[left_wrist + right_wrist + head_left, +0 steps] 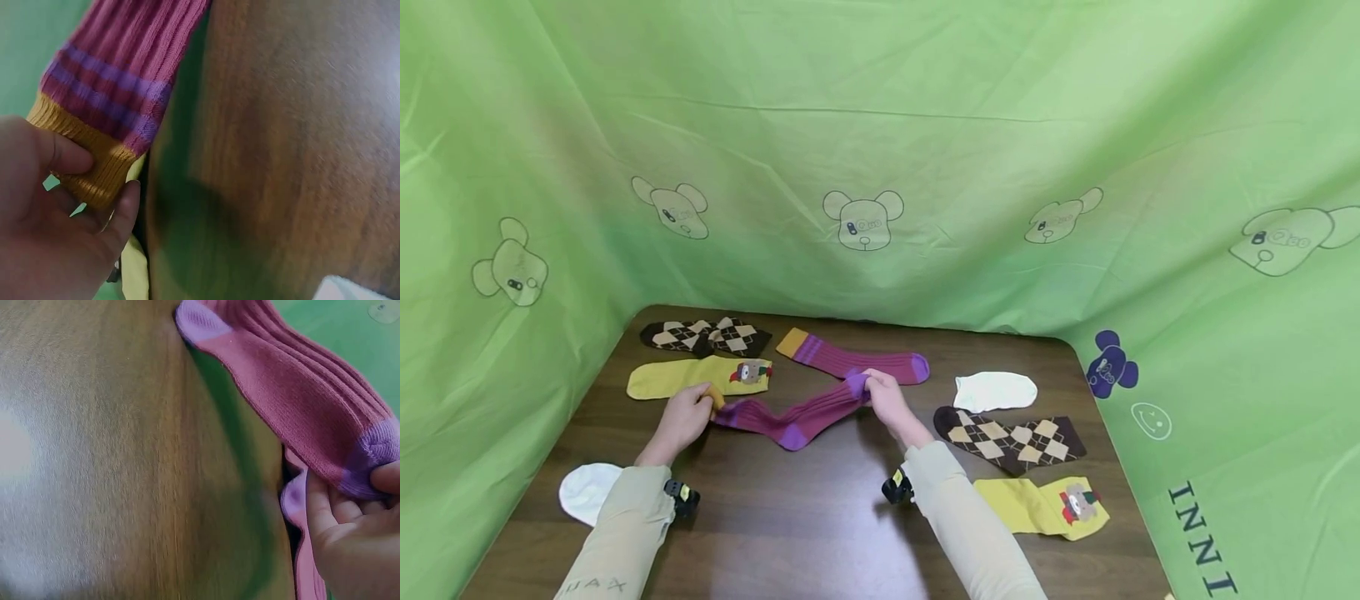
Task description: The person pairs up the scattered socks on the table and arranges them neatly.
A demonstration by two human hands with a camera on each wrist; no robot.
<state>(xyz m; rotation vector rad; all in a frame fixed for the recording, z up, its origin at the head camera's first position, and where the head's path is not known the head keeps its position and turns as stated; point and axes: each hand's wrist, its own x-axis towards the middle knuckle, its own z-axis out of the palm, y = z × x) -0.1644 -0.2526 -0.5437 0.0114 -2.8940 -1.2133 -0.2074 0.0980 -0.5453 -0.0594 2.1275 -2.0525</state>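
Your left hand pinches the cuff of a maroon sock, your right hand pinches its toe, a matching sock beyond that sock on the bench

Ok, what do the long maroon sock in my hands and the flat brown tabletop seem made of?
The long maroon sock: soft-looking, matte knit, perhaps cotton, given its ribs and visible stitches. The flat brown tabletop: wood or wood-look laminate, I can't tell which, with streaky grain and a glossy reflection.
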